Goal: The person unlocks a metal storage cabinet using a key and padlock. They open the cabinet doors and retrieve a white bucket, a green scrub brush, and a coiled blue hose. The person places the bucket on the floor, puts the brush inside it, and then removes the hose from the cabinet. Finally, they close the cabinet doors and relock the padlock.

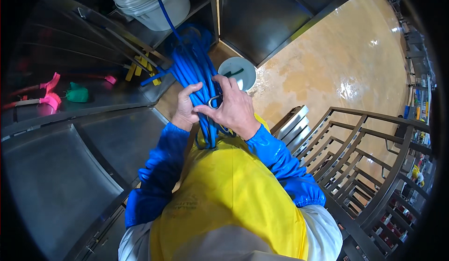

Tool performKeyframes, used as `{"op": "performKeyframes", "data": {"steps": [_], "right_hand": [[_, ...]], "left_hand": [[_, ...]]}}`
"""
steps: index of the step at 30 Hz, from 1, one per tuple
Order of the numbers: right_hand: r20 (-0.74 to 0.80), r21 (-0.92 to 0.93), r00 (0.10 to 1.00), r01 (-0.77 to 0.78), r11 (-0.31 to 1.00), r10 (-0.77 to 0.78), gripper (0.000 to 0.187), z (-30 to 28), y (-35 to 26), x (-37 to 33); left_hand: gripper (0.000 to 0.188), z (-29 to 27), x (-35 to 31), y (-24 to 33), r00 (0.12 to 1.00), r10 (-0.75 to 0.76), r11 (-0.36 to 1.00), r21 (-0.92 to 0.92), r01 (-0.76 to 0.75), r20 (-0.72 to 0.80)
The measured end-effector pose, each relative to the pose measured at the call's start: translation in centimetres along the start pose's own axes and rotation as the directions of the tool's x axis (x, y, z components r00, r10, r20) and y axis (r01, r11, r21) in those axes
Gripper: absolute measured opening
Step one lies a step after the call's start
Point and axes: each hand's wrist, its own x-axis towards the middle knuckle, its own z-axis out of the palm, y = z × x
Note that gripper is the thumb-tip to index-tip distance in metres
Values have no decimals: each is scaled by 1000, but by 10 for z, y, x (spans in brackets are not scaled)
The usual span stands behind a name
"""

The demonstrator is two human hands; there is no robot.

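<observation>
A thick bundle of coiled blue hose [187, 67] hangs in front of my yellow apron, its lower loops resting against the apron. My left hand [186, 105] is wrapped round the near left side of the bundle, thumb on top. On the other side, my right hand [235, 105] grips the coils with fingers bent over them and its thumb reaching toward the left hand. A small metal ring or clip [214, 103] shows beside the right thumb; what it is fixed to is partly hidden. One hose length sticks up past the bundle, and a short piece juts out to the left.
Stacked white buckets [161, 10] stand on a metal shelf ahead. A pale bucket [224, 82] with a dark green item inside sits on the wet floor [322, 69]. Pink-ended tools [50, 101], a green bundle [76, 93] and yellow pieces [132, 71] lie left. A metal rack [360, 144] stands right.
</observation>
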Motion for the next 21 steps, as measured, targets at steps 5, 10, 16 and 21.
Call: {"op": "performKeyframes", "data": {"steps": [5, 10, 16, 21], "right_hand": [[-24, 12, 999, -40, 999, 41, 63, -3, -1, -6], [-42, 42, 999, 4, 999, -2, 53, -3, 4, -4], [11, 183, 989, -146, 972, 146, 47, -2, 5, 3], [-25, 266, 972, -218, 939, 233, 38, 12, 26, 6]], "left_hand": [[42, 17, -5, -10, 997, 70, 998, -10, -70, 34], [41, 6, -2, -6, 998, 27, 998, -59, -23, 57], [34, -4, 7, -8, 1000, 25, 999, -22, -25, 10], [32, -11, 10, -12, 999, 39, 998, 44, -38, -30]]}}
